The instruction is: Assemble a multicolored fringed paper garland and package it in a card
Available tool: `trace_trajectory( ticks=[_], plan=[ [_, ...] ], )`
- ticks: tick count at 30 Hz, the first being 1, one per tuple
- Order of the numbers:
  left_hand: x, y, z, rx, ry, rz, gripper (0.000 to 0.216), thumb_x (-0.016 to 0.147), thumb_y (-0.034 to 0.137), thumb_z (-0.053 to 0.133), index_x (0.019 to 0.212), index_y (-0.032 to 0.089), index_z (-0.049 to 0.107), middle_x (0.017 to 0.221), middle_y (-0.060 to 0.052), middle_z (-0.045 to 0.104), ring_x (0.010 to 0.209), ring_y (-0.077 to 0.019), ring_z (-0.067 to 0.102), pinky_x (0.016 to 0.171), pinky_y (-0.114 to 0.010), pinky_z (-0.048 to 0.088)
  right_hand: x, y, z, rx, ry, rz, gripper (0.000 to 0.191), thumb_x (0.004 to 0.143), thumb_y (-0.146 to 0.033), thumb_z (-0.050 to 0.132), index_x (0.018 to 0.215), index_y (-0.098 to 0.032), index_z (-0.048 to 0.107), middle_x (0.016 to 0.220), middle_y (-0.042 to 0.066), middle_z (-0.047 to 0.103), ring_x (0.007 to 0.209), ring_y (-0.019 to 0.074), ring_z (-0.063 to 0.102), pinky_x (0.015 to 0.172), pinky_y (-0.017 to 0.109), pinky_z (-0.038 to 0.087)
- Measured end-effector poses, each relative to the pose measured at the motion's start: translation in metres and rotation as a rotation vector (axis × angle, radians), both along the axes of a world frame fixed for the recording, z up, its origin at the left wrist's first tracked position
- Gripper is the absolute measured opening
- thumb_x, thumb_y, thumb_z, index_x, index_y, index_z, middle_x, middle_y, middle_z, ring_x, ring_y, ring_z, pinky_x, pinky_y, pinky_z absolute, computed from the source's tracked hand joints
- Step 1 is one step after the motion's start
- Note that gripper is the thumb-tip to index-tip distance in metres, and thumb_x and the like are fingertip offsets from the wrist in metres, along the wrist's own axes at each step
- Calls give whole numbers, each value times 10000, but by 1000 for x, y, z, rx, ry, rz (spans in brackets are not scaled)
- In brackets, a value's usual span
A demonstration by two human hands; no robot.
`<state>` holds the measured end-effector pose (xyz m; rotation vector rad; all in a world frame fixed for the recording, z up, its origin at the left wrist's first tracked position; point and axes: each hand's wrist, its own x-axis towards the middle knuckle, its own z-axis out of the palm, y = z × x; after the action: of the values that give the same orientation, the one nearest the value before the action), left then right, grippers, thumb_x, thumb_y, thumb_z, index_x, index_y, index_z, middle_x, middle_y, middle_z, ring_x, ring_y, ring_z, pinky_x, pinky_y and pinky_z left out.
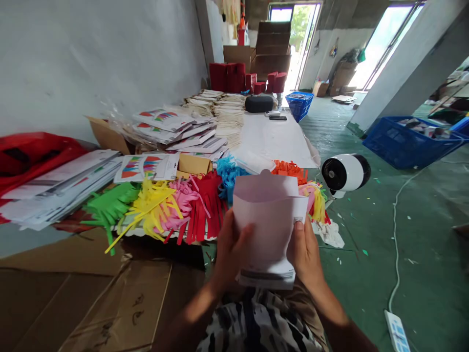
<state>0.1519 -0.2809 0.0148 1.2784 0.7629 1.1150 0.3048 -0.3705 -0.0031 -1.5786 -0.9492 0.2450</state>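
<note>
A white paper envelope (266, 234) with a rounded tab on its raised back edge is held upright in front of my body. Its mouth gapes at the top; what it holds, if anything, is hidden. My left hand (230, 247) is closed on its left edge, thumb across the front. On the right edge my right hand (306, 244) pinches it, thumb near a small printed mark. Just beyond lie fringed tissue-paper bunches: green (115, 203), yellow (154, 203), pink (183, 200), red (207, 205), blue (230, 173) and orange (290, 168).
Printed white packets (183, 129) are piled at left, near a red bag (36, 151). Stacked cream bundles (220, 112) and a black case (259, 103) sit farther back. On the right are a fan (346, 172), blue crates (395, 142) and a power strip (396, 330) with its cable.
</note>
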Motion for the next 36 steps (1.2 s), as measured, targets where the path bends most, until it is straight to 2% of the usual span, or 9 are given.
trace_trajectory(
  ticks=[3,7,12,15,19,22,25,30,36],
  plan=[
    [6,-3,-7,22,57,-58,540,904,445,778,1381,245,622,1265,-91,708,1133,-266,646,952,-334,541,1,3,-12,-13,-40,-50,546,1112,-511,333,1536,-218,515,1449,156,626,1375,291,578,1152,478,467],
    [15,-4,-12,66,124,-83,499,967,466,701,1417,265,623,1292,-77,708,1143,-256,645,965,-322,518,3,2,-22,-52,-9,-49,560,1115,-509,327,1563,-203,470,1440,165,625,1321,283,604,1090,458,495],
    [19,-9,-12,52,131,-132,485,1024,487,606,1459,273,627,1322,-88,715,1168,-273,651,1003,-347,514,6,0,-30,-59,21,-50,550,1116,-520,340,1503,-174,526,1355,171,664,1258,279,625,1036,429,505],
    [18,-9,-16,-18,98,-134,490,992,534,640,1391,255,690,1219,-85,753,1057,-268,679,925,-342,552,6,0,-32,-57,-13,-65,542,1116,-516,350,1477,-160,542,1274,171,686,1152,277,660,983,429,522],
    [16,-4,-23,-242,-24,-153,523,904,603,735,1268,228,755,1128,-88,781,944,-239,702,819,-312,584,4,0,-33,-88,-29,-85,544,1104,-542,366,1416,-157,591,1162,167,715,1040,290,684,889,428,546],
    [11,0,-25,-433,-138,-158,533,851,568,811,1267,241,739,1057,-74,793,850,-218,729,741,-306,605,5,-2,-37,-82,39,-47,599,1089,-596,367,1479,-193,580,1270,163,718,1185,301,676,977,446,549],
    [5,2,-26,-550,-166,-81,534,828,560,838,1251,254,725,974,-50,797,763,-200,736,678,-299,613,9,-4,-42,-90,157,24,694,1060,-698,338,1493,-228,607,1367,134,716,1352,285,620,1085,443,533],
    [1,4,-36,-564,-107,-56,592,776,590,867,1229,231,737,938,-58,801,716,-198,732,612,-288,610,14,-1,-39,-138,273,23,742,1032,-756,356,1454,-224,656,1391,120,721,1383,288,611,1129,480,526],
    [5,1,-43,-683,-124,-100,637,808,598,842,1315,246,682,1019,-82,809,728,-213,756,645,-330,639,10,10,-20,-63,257,71,684,1070,-691,300,1479,-254,632,1396,103,714,1376,276,620,1137,466,527]
  ],
)
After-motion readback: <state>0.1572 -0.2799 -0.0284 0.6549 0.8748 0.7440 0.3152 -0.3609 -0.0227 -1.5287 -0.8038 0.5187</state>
